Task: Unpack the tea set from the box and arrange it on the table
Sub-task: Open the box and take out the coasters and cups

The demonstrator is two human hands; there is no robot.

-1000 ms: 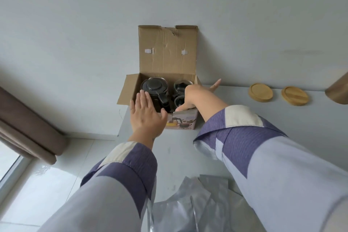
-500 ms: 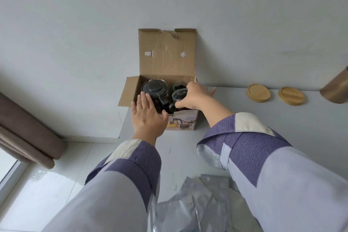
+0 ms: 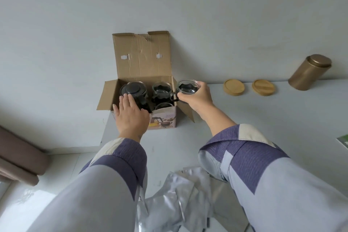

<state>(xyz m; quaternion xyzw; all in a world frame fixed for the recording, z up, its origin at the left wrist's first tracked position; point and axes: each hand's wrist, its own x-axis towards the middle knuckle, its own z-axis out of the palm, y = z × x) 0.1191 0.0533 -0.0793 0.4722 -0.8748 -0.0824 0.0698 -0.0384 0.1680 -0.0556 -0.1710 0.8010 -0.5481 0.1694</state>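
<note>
Head view: half a second ago the right hand (image 3: 195, 96) was down inside the cardboard box (image 3: 143, 66) with its fingers closing on a glass cup (image 3: 188, 87); now it holds that cup out over the box's right side flap, fingers curled round its clear wall and dark handle. The left hand (image 3: 131, 117) has stayed flat on the box's near left edge, fingers straight and together, tips by the teapot (image 3: 134, 90) with its round dark lid. Two more glass cups (image 3: 161, 89) remain in the box beside the pot. On the pale smooth surface (image 3: 282, 118) to the right lie two round wooden coasters (image 3: 233, 87) and a brass-coloured cylindrical tin (image 3: 308, 73). Crinkled silver foil bags (image 3: 175, 203) lie nearest the person.
</note>
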